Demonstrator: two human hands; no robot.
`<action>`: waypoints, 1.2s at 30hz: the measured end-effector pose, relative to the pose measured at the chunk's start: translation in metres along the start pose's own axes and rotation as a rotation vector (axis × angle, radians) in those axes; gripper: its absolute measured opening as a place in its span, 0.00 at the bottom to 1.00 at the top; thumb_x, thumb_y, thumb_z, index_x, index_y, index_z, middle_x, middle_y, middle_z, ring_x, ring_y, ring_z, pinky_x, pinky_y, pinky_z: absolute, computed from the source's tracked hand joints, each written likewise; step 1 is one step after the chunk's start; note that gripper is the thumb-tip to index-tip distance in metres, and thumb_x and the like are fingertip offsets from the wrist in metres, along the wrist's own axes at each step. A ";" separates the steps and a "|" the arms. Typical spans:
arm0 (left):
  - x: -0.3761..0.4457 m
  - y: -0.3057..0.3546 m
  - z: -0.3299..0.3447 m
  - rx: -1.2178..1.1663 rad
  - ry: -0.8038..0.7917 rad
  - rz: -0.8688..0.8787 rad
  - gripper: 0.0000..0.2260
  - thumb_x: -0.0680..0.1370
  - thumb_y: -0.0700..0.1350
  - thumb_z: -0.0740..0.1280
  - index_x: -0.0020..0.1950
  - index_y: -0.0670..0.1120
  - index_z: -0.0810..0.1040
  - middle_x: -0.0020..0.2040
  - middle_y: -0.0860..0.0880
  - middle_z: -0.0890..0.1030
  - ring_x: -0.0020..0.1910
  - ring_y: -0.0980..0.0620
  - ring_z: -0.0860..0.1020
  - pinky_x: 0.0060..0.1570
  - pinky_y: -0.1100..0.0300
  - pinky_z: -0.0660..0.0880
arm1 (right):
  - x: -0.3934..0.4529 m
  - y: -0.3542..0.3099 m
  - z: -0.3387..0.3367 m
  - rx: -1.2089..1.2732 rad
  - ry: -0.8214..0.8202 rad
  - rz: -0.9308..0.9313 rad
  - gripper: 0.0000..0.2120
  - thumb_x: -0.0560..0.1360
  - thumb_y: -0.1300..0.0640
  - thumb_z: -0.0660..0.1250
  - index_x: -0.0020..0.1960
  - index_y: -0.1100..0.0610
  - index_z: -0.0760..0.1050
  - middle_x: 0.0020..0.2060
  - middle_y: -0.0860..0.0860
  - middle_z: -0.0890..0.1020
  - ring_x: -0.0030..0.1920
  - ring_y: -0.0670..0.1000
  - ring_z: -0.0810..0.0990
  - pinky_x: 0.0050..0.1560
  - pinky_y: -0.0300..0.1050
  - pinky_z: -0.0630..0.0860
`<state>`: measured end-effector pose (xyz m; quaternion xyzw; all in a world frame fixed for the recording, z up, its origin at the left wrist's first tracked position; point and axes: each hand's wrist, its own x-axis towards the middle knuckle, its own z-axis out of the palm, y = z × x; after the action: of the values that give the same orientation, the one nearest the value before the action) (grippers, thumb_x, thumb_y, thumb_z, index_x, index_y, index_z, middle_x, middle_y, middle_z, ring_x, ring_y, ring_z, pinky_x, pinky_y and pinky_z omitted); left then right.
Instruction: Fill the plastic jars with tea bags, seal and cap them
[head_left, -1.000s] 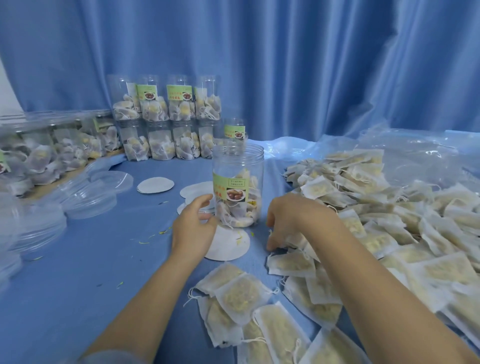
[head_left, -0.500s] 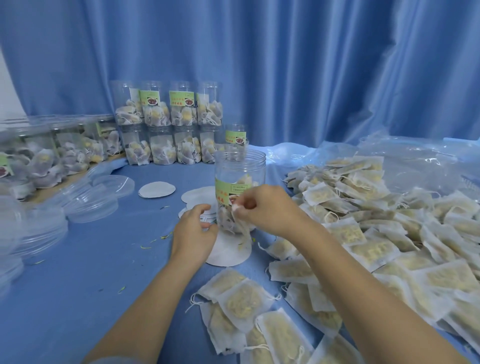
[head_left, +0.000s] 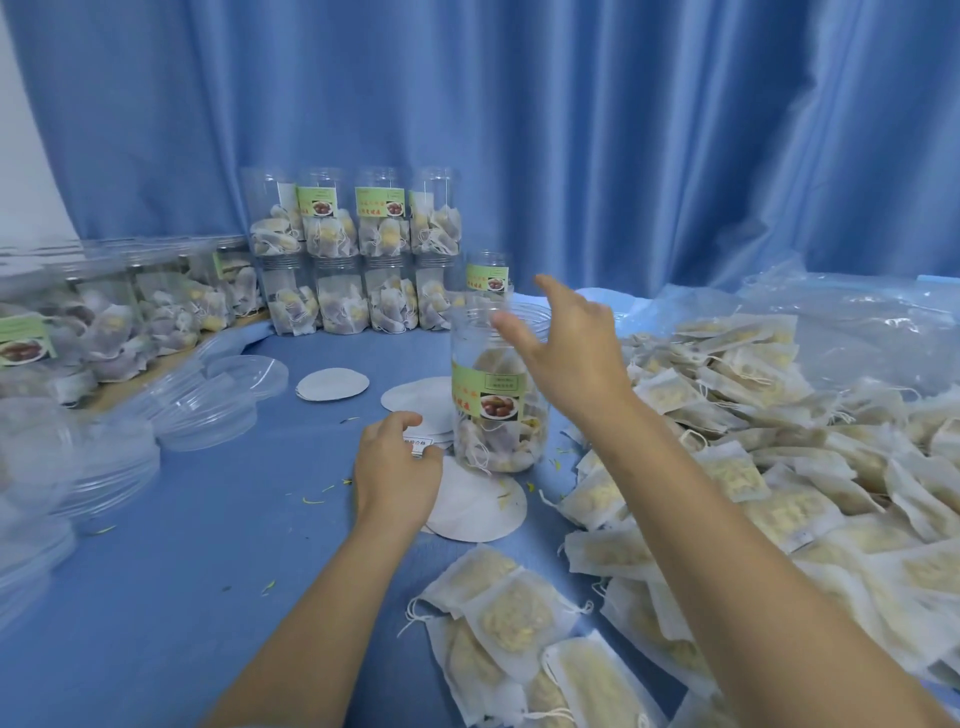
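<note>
One open clear plastic jar with a green label (head_left: 496, 395) stands on the blue surface (head_left: 208, 545), partly filled. The right hand (head_left: 566, 353) hovers beside its mouth, fingers spread and empty. The left hand (head_left: 397, 467) rests just left of its base, fingers curled on a small white slip (head_left: 418, 443).

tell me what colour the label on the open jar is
Light green, with red lettering and a small food photo, on the open jar; the head view shows it.

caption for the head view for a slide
Open right hand over an uncapped jar partly filled with tea bags; left hand beside it.
</note>
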<state>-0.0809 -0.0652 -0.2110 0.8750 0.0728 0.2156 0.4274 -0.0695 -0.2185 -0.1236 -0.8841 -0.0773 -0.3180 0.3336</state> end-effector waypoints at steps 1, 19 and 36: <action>0.001 -0.001 0.000 0.022 0.002 -0.011 0.17 0.75 0.39 0.64 0.64 0.45 0.73 0.65 0.45 0.72 0.57 0.46 0.75 0.55 0.57 0.68 | -0.005 0.000 0.002 -0.044 -0.004 -0.041 0.23 0.77 0.47 0.64 0.69 0.54 0.69 0.63 0.54 0.75 0.66 0.58 0.67 0.64 0.50 0.64; 0.006 -0.008 -0.007 -0.362 -0.058 -0.276 0.11 0.74 0.36 0.67 0.53 0.49 0.76 0.50 0.47 0.81 0.48 0.49 0.77 0.46 0.60 0.70 | -0.049 0.006 0.050 -0.209 -0.723 -0.255 0.17 0.74 0.42 0.64 0.59 0.48 0.77 0.48 0.50 0.82 0.51 0.52 0.78 0.54 0.46 0.75; 0.019 -0.004 -0.045 -1.166 0.285 -0.517 0.09 0.78 0.49 0.60 0.45 0.44 0.73 0.45 0.48 0.79 0.32 0.51 0.75 0.28 0.61 0.71 | -0.048 -0.014 0.061 0.279 -0.184 -0.088 0.23 0.76 0.57 0.66 0.68 0.48 0.65 0.27 0.49 0.73 0.28 0.48 0.74 0.33 0.36 0.71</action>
<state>-0.0839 -0.0247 -0.1834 0.4168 0.2080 0.2240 0.8561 -0.0806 -0.1652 -0.1810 -0.8503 -0.1896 -0.2364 0.4302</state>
